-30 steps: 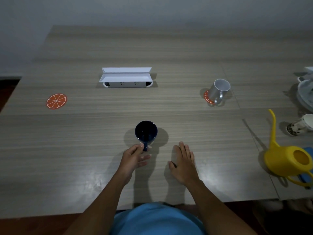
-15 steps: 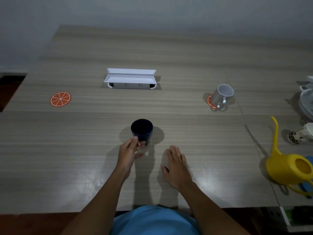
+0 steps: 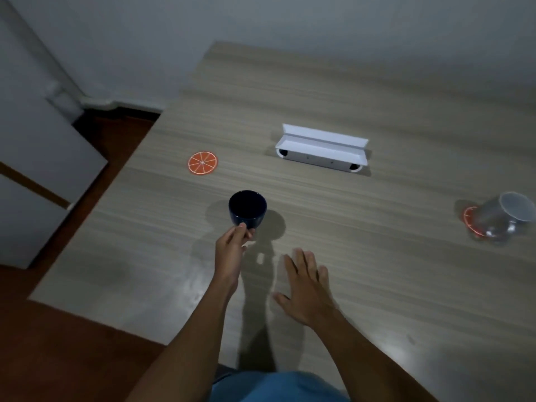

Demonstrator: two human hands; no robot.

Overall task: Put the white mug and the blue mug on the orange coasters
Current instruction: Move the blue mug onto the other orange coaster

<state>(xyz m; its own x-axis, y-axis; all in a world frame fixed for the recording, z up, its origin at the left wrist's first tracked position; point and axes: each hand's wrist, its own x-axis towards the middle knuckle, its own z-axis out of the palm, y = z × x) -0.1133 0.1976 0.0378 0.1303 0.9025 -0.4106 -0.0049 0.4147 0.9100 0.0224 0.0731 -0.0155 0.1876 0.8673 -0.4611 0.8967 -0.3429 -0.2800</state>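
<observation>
My left hand (image 3: 232, 242) grips the handle of the dark blue mug (image 3: 247, 208), which hangs upright just above the wooden table (image 3: 377, 271) and casts a shadow to its right. A bare orange-slice coaster (image 3: 202, 163) lies a short way beyond it to the left. My right hand (image 3: 307, 285) rests flat on the table with fingers spread, holding nothing. At the far right the white mug (image 3: 504, 219) stands on the second orange coaster (image 3: 470, 220), which shows at the mug's left side.
A white power-socket box (image 3: 322, 152) with an open lid sits at the table's middle back. The table's left edge (image 3: 95, 198) drops to a dark red floor beside a white cabinet (image 3: 34, 158).
My left hand has lifted the blue mug off the table and carried it left toward the bare coaster. The view has swung left; the yellow watering can is out of frame.
</observation>
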